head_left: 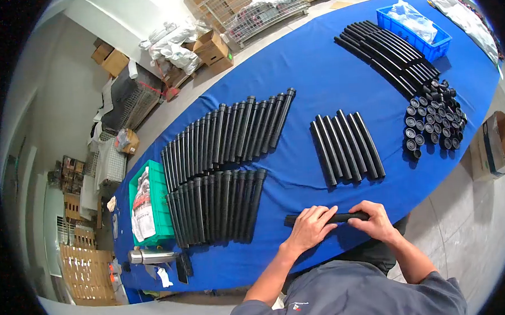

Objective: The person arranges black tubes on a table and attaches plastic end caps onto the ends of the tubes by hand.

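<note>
A black tube lies level near the table's front edge. Around its left part my left hand is closed, and my right hand grips its right end. Beyond my hands several plain black tubes lie side by side. To the left are two rows of black tubes with wider ends, an upper row and a lower row. At the right sits a pile of round black caps, below more thin black tubes.
The blue cloth-covered table holds a green crate at left, a blue basket with plastic bags at back right, and a metal flask beside a dark phone-like object. A cardboard box stands off the right edge.
</note>
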A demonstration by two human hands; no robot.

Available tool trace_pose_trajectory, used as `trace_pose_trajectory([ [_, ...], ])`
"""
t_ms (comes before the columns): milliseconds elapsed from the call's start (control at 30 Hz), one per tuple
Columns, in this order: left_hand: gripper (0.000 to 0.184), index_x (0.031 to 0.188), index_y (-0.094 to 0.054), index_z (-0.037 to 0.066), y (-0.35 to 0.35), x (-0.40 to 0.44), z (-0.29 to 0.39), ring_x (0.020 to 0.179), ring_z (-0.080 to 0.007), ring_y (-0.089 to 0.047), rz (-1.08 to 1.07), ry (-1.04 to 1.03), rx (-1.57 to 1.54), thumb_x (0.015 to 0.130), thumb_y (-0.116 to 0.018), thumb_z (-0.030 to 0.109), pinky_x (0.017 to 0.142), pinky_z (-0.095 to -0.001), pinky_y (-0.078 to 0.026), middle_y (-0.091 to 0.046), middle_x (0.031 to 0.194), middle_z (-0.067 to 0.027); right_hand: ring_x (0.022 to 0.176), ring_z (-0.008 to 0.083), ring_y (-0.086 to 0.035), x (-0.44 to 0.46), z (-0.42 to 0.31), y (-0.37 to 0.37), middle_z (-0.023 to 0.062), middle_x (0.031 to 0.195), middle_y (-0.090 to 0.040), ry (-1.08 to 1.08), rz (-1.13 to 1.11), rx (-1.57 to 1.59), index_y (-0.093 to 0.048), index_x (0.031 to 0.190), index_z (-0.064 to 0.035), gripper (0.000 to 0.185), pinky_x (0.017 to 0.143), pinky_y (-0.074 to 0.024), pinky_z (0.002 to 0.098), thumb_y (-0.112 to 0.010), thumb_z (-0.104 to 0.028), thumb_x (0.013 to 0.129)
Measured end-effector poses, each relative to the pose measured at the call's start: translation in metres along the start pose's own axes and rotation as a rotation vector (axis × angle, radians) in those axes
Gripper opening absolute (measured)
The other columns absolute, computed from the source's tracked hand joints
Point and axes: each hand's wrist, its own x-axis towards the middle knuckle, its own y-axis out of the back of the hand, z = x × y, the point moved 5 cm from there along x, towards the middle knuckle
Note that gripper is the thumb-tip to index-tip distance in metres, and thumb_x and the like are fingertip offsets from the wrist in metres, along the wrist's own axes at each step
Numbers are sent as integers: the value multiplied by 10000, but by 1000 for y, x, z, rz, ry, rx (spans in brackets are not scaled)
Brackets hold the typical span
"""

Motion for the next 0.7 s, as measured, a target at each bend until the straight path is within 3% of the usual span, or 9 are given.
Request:
trace_pose_trajectory([
  [100, 353, 1145, -672, 27, -3, -2, -10, 967, -330, -668, -12, 6, 3, 824, -779, 126, 873, -437, -534, -690, 1055, -144, 758, 114, -665, 2, 13, -6, 74, 821, -681, -397, -43, 367, -712, 1013, 5, 224, 604, -545, 274, -800, -103, 838],
  [133, 362, 1146, -671, 25, -5, -3, -14, 967, -333, -672, -23, 4, -1, 813, -788, 106, 879, -438, -538, -692, 1058, -149, 749, 86, -655, 3, 16, -8, 70, 873, -680, -347, -83, 324, -677, 1118, 8, 293, 566, -533, 241, -776, -110, 869],
  [233, 362, 1102, -679, 21, 18, 2, -20, 968, -343, -680, 103, -60, -14, 766, -812, 47, 878, -441, -556, -692, 1061, -160, 746, 104, -657, 0, 16, -2, 85, 938, -687, -298, 114, 510, -599, 1264, 0, 431, 582, -543, 250, -755, -103, 875],
  [267, 323, 1055, -693, 17, 37, 9, -24, 968, -350, -687, 205, -99, 13, 757, -816, 46, 864, -437, -570, -693, 1067, -172, 749, 117, -654, -1, 24, 2, 87, 984, -686, -273, 138, 435, -522, 1352, -9, 512, 592, -551, 255, -723, -89, 888],
  [300, 294, 1036, -700, 3, 60, 19, -33, 955, -345, -683, 281, -36, 16, 771, -810, 68, 840, -431, -570, -686, 1038, -170, 754, 113, -650, 0, 19, 7, 76, 977, -689, -226, 184, 338, -553, 1314, 1, 479, 599, -544, 258, -741, -91, 883],
  [367, 302, 1083, -722, 21, 107, 43, -61, 905, -347, -665, 343, 72, 310, 810, -792, 130, 787, -430, -561, -642, 978, -160, 719, 136, -659, 0, 27, 3, 100, 958, -701, -126, 142, 79, -575, 1291, 0, 486, 625, -547, 295, -787, -160, 884],
  [467, 336, 1170, -693, -3, 161, 74, -140, 931, -376, -652, 492, 245, 423, 887, -720, 176, 808, -477, -533, -628, 1020, -173, 704, 159, -665, 0, 22, -2, 123, 930, -702, -95, 124, -17, -594, 1254, 9, 424, 629, -546, 300, -769, -137, 897],
  [567, 398, 1235, -650, -28, 191, 100, -229, 1040, -413, -651, 396, 447, 633, 912, -712, 197, 908, -482, -529, -645, 1102, -230, 708, 197, -677, -4, 30, -1, 134, 902, -698, -95, 178, -3, -624, 1192, 12, 341, 644, -549, 311, -755, -119, 905],
  [700, 325, 1171, -636, -20, 206, 123, -279, 1096, -401, -654, 250, 665, 713, 922, -705, 177, 943, -497, -538, -662, 1154, -221, 702, 242, -678, -6, 30, -1, 143, 850, -680, -41, 211, -62, -655, 1104, 18, 255, 634, -540, 338, -748, -102, 899],
])
